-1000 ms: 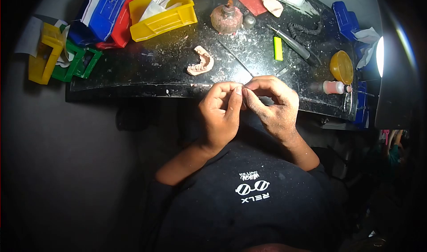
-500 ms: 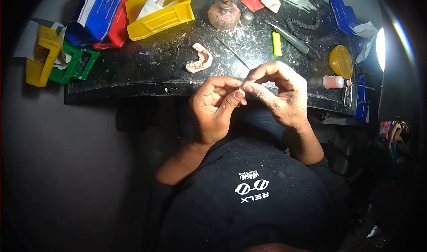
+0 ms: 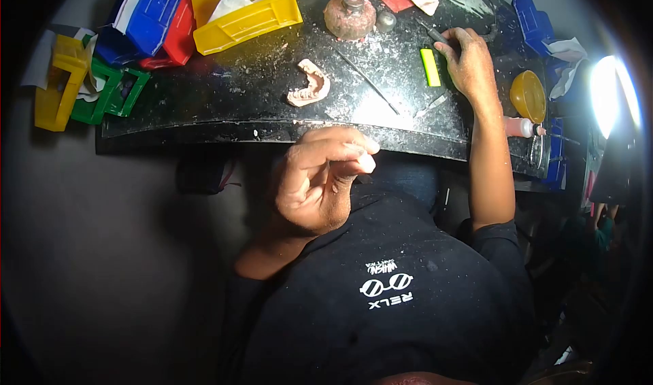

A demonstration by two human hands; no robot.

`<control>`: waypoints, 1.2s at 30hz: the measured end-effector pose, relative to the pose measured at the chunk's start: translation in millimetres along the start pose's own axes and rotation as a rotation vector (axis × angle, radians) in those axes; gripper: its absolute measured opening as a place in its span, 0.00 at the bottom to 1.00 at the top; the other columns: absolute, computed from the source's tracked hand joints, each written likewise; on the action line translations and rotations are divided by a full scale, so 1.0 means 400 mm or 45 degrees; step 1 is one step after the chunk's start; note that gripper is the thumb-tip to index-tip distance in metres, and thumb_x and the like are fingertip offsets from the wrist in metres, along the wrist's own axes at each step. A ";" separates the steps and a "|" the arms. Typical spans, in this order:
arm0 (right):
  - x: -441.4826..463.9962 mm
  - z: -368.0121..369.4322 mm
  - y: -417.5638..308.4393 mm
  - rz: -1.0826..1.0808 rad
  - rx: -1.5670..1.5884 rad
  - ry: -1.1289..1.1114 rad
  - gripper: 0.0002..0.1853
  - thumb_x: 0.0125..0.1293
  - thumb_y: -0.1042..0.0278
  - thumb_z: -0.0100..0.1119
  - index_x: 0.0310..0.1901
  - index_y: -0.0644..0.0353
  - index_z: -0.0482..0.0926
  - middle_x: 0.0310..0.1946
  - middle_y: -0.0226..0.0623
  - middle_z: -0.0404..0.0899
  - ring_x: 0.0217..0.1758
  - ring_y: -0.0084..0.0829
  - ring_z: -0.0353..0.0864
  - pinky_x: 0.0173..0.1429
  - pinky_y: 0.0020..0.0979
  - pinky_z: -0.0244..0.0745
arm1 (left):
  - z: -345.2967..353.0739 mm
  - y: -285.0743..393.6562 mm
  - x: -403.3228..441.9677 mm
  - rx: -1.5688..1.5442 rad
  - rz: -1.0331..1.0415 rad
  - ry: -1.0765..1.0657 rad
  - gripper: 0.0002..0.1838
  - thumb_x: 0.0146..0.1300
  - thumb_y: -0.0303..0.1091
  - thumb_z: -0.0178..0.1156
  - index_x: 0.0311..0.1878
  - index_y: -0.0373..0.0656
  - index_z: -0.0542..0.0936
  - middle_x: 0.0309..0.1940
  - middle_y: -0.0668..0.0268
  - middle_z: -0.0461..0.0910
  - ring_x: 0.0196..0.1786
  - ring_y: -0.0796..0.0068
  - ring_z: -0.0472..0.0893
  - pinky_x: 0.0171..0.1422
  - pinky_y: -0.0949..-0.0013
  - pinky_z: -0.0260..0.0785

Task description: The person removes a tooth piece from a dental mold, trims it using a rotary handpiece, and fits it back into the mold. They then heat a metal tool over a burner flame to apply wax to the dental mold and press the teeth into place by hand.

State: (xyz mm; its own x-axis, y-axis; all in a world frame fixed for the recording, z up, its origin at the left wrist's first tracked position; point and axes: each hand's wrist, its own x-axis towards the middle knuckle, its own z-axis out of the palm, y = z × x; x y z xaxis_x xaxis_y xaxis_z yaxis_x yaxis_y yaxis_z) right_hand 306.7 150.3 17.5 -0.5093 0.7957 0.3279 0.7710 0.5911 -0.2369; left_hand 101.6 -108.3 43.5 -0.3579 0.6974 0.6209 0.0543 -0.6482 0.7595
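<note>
My left hand (image 3: 316, 177) is raised in front of the bench's near edge, its thumb and fingers pinched together at something too small to make out. Over the right part of the bench, my right hand (image 3: 469, 65) has its fingers around a dark pen-shaped handpiece (image 3: 430, 31), partly hidden under the hand. Just left of that hand lies a bright green-yellow block (image 3: 430, 67). A pink dental cast (image 3: 309, 84), curved like a horseshoe, rests on the bench beyond my left hand. A thin metal tool (image 3: 367, 79) lies between cast and block.
On the black bench (image 3: 224, 99) stand a pinkish glass burner (image 3: 349, 18) and an orange bowl (image 3: 528, 96), with a pink bottle (image 3: 519, 127) near the right edge. Yellow (image 3: 248, 24), blue and red bins line the back left. A bright lamp (image 3: 605, 96) shines at right.
My right hand has left my left hand and moved up and right onto the handpiece. My left hand has shifted slightly left and stays pinched.
</note>
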 end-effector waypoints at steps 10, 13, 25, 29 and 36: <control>-0.026 -0.076 -0.083 0.098 0.439 0.302 0.11 0.80 0.69 0.57 0.56 0.64 0.79 0.39 0.50 0.84 0.41 0.44 0.85 0.52 0.36 0.78 | -0.011 0.011 0.022 0.139 0.077 -0.051 0.11 0.73 0.22 0.63 0.53 0.35 0.72 0.40 0.49 0.83 0.35 0.70 0.84 0.43 0.67 0.84; -0.072 -0.175 -0.181 -0.176 0.674 0.197 0.10 0.74 0.72 0.60 0.53 0.66 0.81 0.34 0.43 0.81 0.35 0.45 0.83 0.47 0.36 0.80 | -0.014 0.007 0.022 0.158 0.081 -0.056 0.12 0.71 0.19 0.63 0.53 0.34 0.72 0.42 0.49 0.83 0.39 0.68 0.85 0.45 0.69 0.83; -0.137 -0.285 -0.357 -0.670 0.328 -0.178 0.26 0.54 0.36 0.76 0.29 0.51 0.77 0.24 0.29 0.68 0.24 0.33 0.74 0.29 0.34 0.69 | -0.005 0.010 0.019 0.238 0.056 -0.077 0.14 0.69 0.14 0.64 0.53 0.34 0.74 0.43 0.52 0.84 0.43 0.66 0.87 0.48 0.67 0.81; -0.138 -0.281 -0.364 -0.680 0.290 -0.174 0.27 0.52 0.37 0.78 0.31 0.53 0.79 0.24 0.29 0.70 0.24 0.33 0.74 0.30 0.34 0.69 | -0.013 0.005 0.018 0.245 0.089 -0.117 0.14 0.68 0.14 0.64 0.54 0.34 0.74 0.44 0.52 0.83 0.43 0.66 0.88 0.48 0.67 0.82; -0.138 -0.278 -0.367 -0.669 0.294 -0.178 0.24 0.54 0.38 0.78 0.30 0.49 0.78 0.24 0.28 0.69 0.24 0.31 0.74 0.30 0.33 0.70 | -0.013 0.008 0.016 0.226 0.059 -0.109 0.16 0.67 0.11 0.63 0.54 0.34 0.74 0.45 0.51 0.83 0.43 0.65 0.88 0.48 0.66 0.82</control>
State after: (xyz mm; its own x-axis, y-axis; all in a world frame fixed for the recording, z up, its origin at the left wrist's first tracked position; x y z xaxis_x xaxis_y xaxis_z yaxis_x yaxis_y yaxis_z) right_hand 264.1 4.9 136.0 -0.8579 0.3892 0.3354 0.3065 0.9117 -0.2736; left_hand 94.5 -107.4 49.0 -0.2708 0.6964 0.6646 0.2354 -0.6216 0.7472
